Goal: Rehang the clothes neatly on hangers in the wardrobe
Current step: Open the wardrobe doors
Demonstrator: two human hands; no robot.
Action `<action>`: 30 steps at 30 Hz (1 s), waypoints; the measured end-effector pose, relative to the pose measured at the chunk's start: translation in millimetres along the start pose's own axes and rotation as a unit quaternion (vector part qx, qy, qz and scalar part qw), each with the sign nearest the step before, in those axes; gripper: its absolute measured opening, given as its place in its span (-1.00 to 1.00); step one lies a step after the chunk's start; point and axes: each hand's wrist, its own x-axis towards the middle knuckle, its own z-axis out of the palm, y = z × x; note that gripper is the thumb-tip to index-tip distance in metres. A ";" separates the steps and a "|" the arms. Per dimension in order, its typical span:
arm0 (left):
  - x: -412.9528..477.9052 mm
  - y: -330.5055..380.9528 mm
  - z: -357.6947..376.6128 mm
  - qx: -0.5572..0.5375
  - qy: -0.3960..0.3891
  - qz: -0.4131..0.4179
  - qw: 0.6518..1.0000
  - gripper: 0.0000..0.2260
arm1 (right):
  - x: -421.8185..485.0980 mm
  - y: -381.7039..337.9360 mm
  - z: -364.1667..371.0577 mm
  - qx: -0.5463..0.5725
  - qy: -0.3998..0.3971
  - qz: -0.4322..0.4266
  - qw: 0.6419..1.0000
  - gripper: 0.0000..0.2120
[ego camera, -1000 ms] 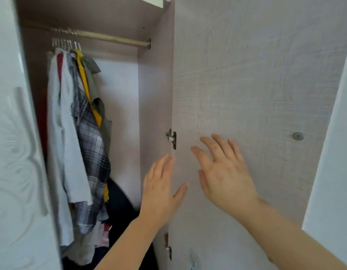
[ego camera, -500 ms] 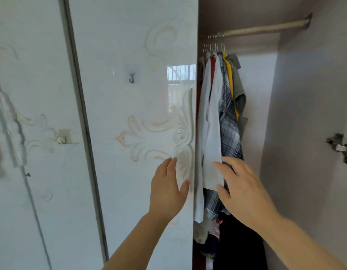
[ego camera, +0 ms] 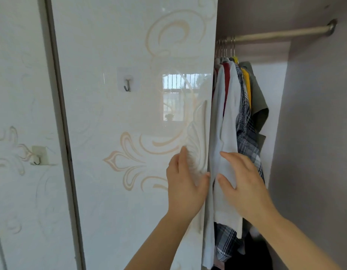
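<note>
Head view: wardrobe bay open at right, with a glossy white door (ego camera: 129,114) covering the part to its left. The left hand (ego camera: 185,184) lies flat on the door by its free edge, fingers straight and together, thumb at the edge itself. It holds nothing, and its placement suggests it is there to push the panel aside or steady it so that more of the clothes can be reached. The right hand (ego camera: 244,184) is spread, fingers apart, in front of the lower part of a white shirt (ego camera: 227,117). Nothing is pinched, and blur makes it hard to say whether the fingers touch the cloth or hover just before it.

The white shirt hangs nearest the door, followed by a plaid shirt (ego camera: 246,137), a yellow garment (ego camera: 246,82) and an olive garment (ego camera: 258,98). All are bunched at the left end of the rail (ego camera: 281,34), with their wire hangers (ego camera: 225,47) packed close. Dark clothing (ego camera: 256,250) lies heaped low in the bay, below the right wrist. The hung garments thus sit directly beyond the right palm and just beside the left thumb, none yet grasped.
</note>
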 end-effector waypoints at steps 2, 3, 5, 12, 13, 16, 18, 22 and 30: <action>3.9 2.2 -0.1 -0.039 0.014 -0.041 0.998 -0.37 | 10.1 5.8 1.1 0.029 0.009 -0.002 1.000 -0.54; 5.6 3.8 -2.4 -0.058 0.019 -0.054 0.997 -0.43 | 15.0 7.7 2.1 0.046 0.011 -0.009 0.999 -0.54; 6.1 8.7 -10.9 -0.101 0.022 -0.081 0.991 -0.58 | 24.5 10.9 3.9 0.093 0.011 -0.023 0.995 -0.53; -18.7 31.0 -50.3 -0.198 0.061 -0.178 0.962 -0.65 | 56.8 10.3 19.3 0.353 -0.056 -0.048 0.933 -0.41; -22.8 35.0 -58.1 -0.197 0.060 -0.183 0.961 -0.63 | 59.5 4.9 23.2 0.397 -0.077 -0.052 0.913 -0.40; -34.8 43.4 -82.0 -0.170 0.043 -0.186 0.967 -0.55 | 62.5 -20.1 34.7 0.446 -0.113 -0.094 0.883 -0.38; -43.1 48.3 -97.4 -0.142 0.039 -0.190 0.971 -0.55 | 60.2 -38.4 42.0 0.467 -0.120 -0.099 0.871 -0.47; -60.7 57.2 -127.4 -0.087 0.056 -0.186 0.977 -0.57 | 50.6 -75.6 50.2 0.530 -0.137 -0.133 0.826 -0.62; -94.4 75.4 -197.5 0.120 0.079 -0.123 0.982 -0.19 | 39.4 -167.2 63.9 0.549 -0.202 -0.259 0.769 -0.42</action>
